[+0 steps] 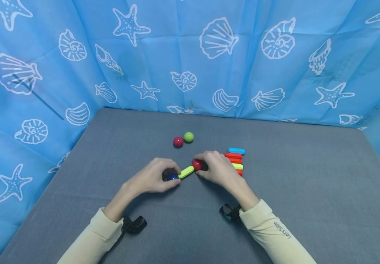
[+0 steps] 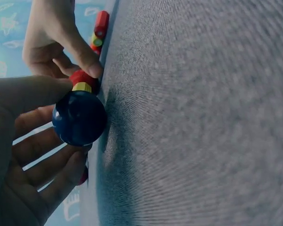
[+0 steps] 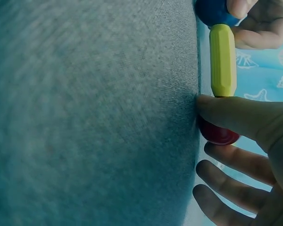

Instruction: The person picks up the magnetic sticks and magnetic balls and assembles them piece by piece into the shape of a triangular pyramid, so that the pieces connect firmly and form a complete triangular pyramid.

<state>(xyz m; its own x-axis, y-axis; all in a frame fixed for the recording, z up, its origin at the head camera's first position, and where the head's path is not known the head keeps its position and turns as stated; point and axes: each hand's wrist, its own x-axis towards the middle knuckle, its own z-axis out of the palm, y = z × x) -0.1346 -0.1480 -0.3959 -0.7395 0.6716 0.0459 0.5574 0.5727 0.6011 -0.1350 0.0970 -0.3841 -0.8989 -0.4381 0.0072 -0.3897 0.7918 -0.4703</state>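
Between the two hands a yellow stick (image 1: 186, 172) joins a blue ball (image 1: 173, 177) at its left end and a red ball (image 1: 197, 165) at its right end. My left hand (image 1: 158, 175) pinches the blue ball between thumb and fingers. With thumb and fingertips, my right hand (image 1: 217, 168) grips the red ball. In the right wrist view the yellow stick (image 3: 223, 61) runs straight from one ball to the other. The left wrist view has the blue ball (image 2: 79, 118) up close, hiding most of the stick.
Behind the hands lie a dark red ball (image 1: 178, 142) and a green ball (image 1: 188, 137). Right of my right hand is a row of sticks, with a blue stick (image 1: 236, 151) at the back and red and yellow ones before it. A grey cloth (image 1: 308, 190) covers the table.
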